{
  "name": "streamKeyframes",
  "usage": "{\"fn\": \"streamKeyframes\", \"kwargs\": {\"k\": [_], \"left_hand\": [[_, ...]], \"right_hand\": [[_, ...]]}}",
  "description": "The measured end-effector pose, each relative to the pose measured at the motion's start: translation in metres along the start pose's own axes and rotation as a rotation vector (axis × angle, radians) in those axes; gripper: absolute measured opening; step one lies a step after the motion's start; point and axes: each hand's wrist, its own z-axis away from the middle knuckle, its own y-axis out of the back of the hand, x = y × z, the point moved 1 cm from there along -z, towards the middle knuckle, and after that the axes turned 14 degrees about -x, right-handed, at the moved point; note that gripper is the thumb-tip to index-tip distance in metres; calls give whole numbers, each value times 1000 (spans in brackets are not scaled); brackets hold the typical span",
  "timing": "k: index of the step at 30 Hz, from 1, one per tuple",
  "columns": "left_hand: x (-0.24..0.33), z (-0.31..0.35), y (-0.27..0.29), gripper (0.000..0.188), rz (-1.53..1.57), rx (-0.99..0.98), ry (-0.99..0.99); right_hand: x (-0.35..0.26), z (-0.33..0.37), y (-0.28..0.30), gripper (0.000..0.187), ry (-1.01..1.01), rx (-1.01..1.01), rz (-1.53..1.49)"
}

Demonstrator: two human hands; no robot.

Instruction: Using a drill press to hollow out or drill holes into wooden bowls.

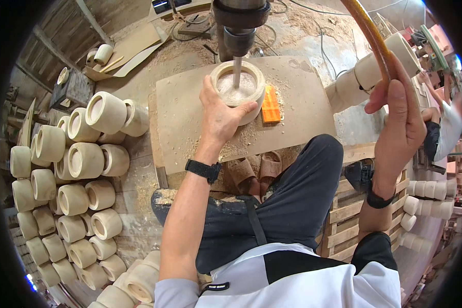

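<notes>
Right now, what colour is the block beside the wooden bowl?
Bright orange; the block shows best in the head view.

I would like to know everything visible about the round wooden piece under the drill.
The round wooden piece is pale and thick-walled, like a short cup, with a broad rim around a recessed round opening. It sits opening up on the brown board. The left hand grips its left and near sides. The drill bit reaches down into the opening; whether its tip touches the bottom is unclear. An orange block lies close on the right.
</notes>
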Motion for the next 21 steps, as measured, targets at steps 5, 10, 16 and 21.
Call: {"fn": "streamKeyframes", "kwargs": {"k": [5, 10, 16, 21], "left_hand": [[-5, 1, -2, 104, -6, 3, 5], [-7, 4, -3, 105, -42, 30, -37], [-7, 2, -1, 110, -52, -19, -37], [-11, 3, -4, 115, -60, 1, -9]], "right_hand": [[12, 9, -16, 34, -30, 18, -25], [34, 16, -34, 37, -96, -37, -44], [41, 15, -40, 38, -116, -62, -81], [63, 11, -51, 35, -114, -110, -193]]}}
